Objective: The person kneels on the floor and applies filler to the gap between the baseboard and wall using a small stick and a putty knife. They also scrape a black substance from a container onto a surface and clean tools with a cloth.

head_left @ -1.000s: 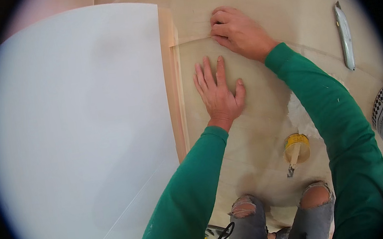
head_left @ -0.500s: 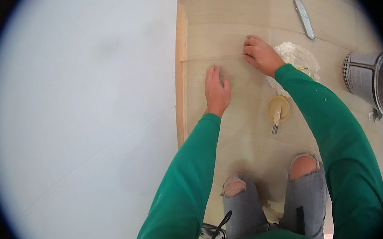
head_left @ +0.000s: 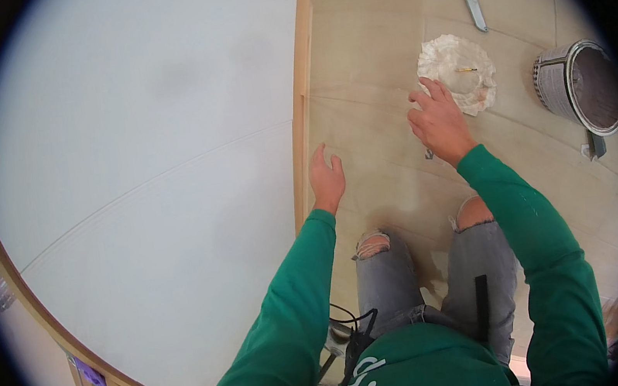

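My left hand (head_left: 328, 180) hovers beside the wooden edge (head_left: 300, 89) of a large white panel (head_left: 155, 151), thumb and fingers apart, nothing in it. To the right, my right hand (head_left: 442, 122) has its fingers spread and slightly bent, with nothing visible between them. Its fingertips are near a crumpled white cloth or paper (head_left: 479, 92), on which a small yellow, thin item (head_left: 467, 70) lies. Just below the right hand's fingers, the dark tip of a flat stick (head_left: 429, 154) shows; the hand hides the rest of the stick and the round yellowish lid.
A grey utility knife (head_left: 472, 3) lies on the beige floor (head_left: 367, 45) at the far right. An open metal can (head_left: 560, 86) stands at the right, a dark flat tool (head_left: 597, 145) beside it. My knees, in torn grey jeans (head_left: 382, 277), are at the near side.
My view has shifted, so the floor things sit higher. Both hands have come nearer to me; the right one has moved over the lid and its fingers have spread. The left thumb stands further out.
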### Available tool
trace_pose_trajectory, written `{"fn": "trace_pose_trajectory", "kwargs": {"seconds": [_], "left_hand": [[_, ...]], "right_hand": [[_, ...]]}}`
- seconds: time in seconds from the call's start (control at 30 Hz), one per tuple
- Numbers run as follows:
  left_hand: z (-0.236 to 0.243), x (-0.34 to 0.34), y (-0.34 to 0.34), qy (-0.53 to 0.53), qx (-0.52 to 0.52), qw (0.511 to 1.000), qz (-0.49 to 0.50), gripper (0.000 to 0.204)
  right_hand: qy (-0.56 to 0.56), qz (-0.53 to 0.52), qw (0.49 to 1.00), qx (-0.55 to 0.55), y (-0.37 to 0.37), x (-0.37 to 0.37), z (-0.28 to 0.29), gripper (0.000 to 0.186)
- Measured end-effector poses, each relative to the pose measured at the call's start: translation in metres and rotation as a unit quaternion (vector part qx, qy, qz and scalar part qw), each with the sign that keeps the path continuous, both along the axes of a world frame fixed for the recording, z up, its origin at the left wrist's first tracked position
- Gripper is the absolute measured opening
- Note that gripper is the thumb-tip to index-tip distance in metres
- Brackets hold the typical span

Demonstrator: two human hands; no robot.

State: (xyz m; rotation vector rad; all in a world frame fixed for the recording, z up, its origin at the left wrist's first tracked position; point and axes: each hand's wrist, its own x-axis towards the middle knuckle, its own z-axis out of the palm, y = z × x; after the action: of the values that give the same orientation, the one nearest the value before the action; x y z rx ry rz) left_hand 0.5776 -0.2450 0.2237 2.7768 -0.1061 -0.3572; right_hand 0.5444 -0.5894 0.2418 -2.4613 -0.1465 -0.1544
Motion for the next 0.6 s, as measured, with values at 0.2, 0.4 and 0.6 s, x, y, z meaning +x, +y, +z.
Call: {"fn": "trace_pose_trajectory", "kwargs": {"seconds": [0.2,0.4,0.6], "left_hand": [[0.013,0.005,-0.036,-0.054,0.079,0.990,-0.103,0.073],[0.008,-0.006,-0.015,0.025,0.160,0.969,-0.186,0.072],[0.025,-0.037,-0.030,-0.034,0.051,0.987,-0.149,0.057]], "right_hand": [[0.008,0.009,0.999,0.044,-0.015,-0.057,0.022,0.006],[0.027,0.023,0.997,0.061,-0.021,-0.108,0.039,0.008],[0.060,0.018,0.994,0.094,-0.035,-0.161,0.061,0.008]]}}
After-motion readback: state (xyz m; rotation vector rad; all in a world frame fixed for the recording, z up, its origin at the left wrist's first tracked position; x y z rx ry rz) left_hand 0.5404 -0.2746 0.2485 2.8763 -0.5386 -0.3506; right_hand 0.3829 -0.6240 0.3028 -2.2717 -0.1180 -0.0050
